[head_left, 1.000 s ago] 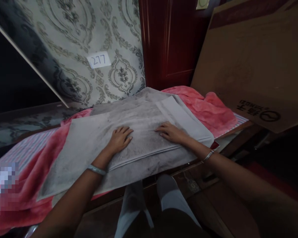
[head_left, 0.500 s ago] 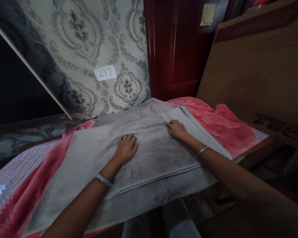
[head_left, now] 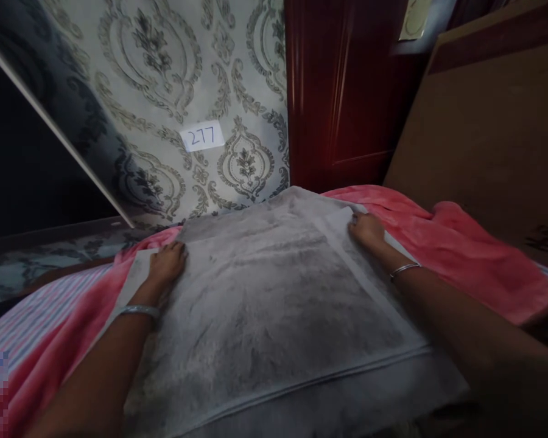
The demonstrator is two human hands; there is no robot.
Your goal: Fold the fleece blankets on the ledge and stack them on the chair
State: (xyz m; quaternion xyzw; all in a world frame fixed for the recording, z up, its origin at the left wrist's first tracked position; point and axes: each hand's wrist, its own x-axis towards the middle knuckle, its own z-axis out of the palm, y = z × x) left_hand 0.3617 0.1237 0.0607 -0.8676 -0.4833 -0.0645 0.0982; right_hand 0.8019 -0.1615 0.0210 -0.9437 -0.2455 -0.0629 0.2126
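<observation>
A large grey plush cloth (head_left: 274, 292), folded in layers, lies spread in front of me. My left hand (head_left: 168, 263) rests on its left part, palm down, with the fingers stretched over the surface. At the far right corner of the upper layer is my right hand (head_left: 368, 231), its fingers curled and closed on the cloth's edge. Part of that edge is hidden under the fingers. Along the near side, the stacked folded edges show above a lower layer.
A pink blanket (head_left: 475, 261) lies under the cloth on both sides, over a striped sheet (head_left: 50, 298). Behind stand a patterned wall with a paper label (head_left: 203, 135) and a dark red door panel (head_left: 338, 91). A big cardboard box (head_left: 493, 121) leans at the right.
My hands have moved apart, the left toward the cloth's left side and the right to its far right corner. The view has moved closer and a little left.
</observation>
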